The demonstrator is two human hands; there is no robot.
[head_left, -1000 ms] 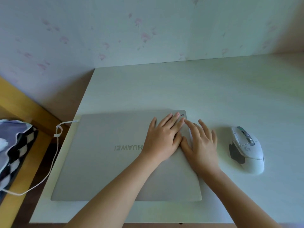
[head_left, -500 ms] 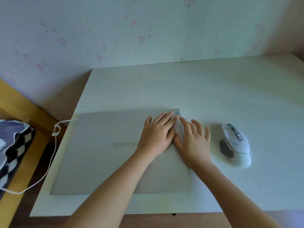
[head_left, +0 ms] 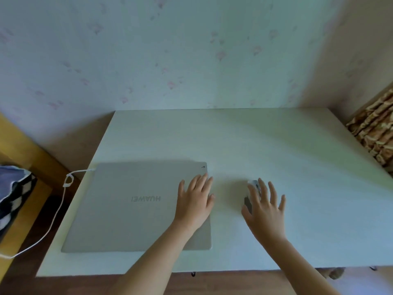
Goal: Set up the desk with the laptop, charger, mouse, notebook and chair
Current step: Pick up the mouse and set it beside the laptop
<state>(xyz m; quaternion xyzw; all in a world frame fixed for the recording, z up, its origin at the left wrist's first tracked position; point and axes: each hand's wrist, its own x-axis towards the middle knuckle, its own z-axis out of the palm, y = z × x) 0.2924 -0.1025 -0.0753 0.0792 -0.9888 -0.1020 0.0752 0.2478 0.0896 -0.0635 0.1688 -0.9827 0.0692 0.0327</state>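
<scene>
A closed grey laptop (head_left: 127, 209) lies on the left half of the white desk (head_left: 276, 145), its logo upside down to me. A white charger cable (head_left: 55, 216) is plugged in at its far left corner and trails off the desk's left side. My left hand (head_left: 194, 201) rests flat on the lid's right part, fingers apart. My right hand (head_left: 264, 207) lies over the white mouse (head_left: 253, 184) with fingers spread; only the mouse's front tip and dark left side show. I see no notebook or chair.
A black-and-white checkered cloth bag (head_left: 14, 194) sits on yellow wooden furniture (head_left: 21, 145) to the left of the desk. A brown patterned fabric (head_left: 376, 133) hangs at the right edge. A flowered wall stands right behind the desk.
My right hand left the laptop's right edge and moved right onto the mouse. My left hand stayed on the lid. My view pulled back, showing the whole desk.
</scene>
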